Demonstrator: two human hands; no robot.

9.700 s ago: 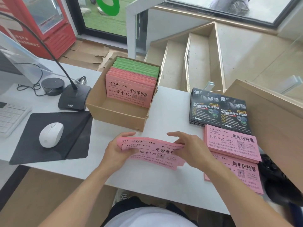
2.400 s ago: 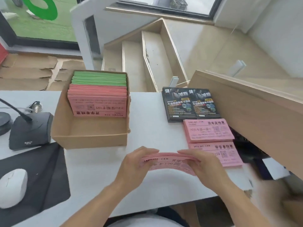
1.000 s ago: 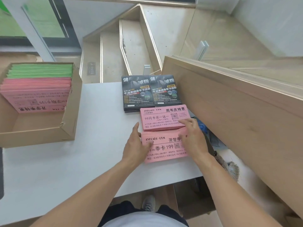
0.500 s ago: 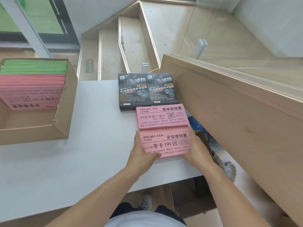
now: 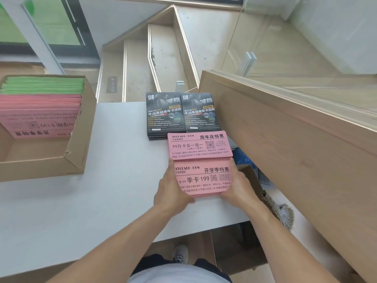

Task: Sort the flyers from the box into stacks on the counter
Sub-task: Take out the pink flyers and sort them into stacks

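Note:
A pink flyer stack (image 5: 204, 178) lies at the white counter's (image 5: 102, 201) right edge. My left hand (image 5: 173, 190) grips its left side and my right hand (image 5: 236, 186) grips its right side, thumbs on top. Just behind it sits a second pink flyer stack (image 5: 199, 145), and behind that two black flyer stacks (image 5: 181, 113) lie side by side. The cardboard box (image 5: 77, 152) at the left holds pink flyers (image 5: 40, 115) in front and green flyers (image 5: 42, 84) behind.
A wooden raised counter panel (image 5: 285, 139) rises close on the right. Below the counter edge are a small broom (image 5: 281, 213) and a cardboard carton (image 5: 251, 178). Stairs (image 5: 163, 58) drop away beyond the counter.
The loose pink flyers were gathered, carried right and laid onto the near pink stack. Both hands now hold its two sides, squaring it. The view swung right.

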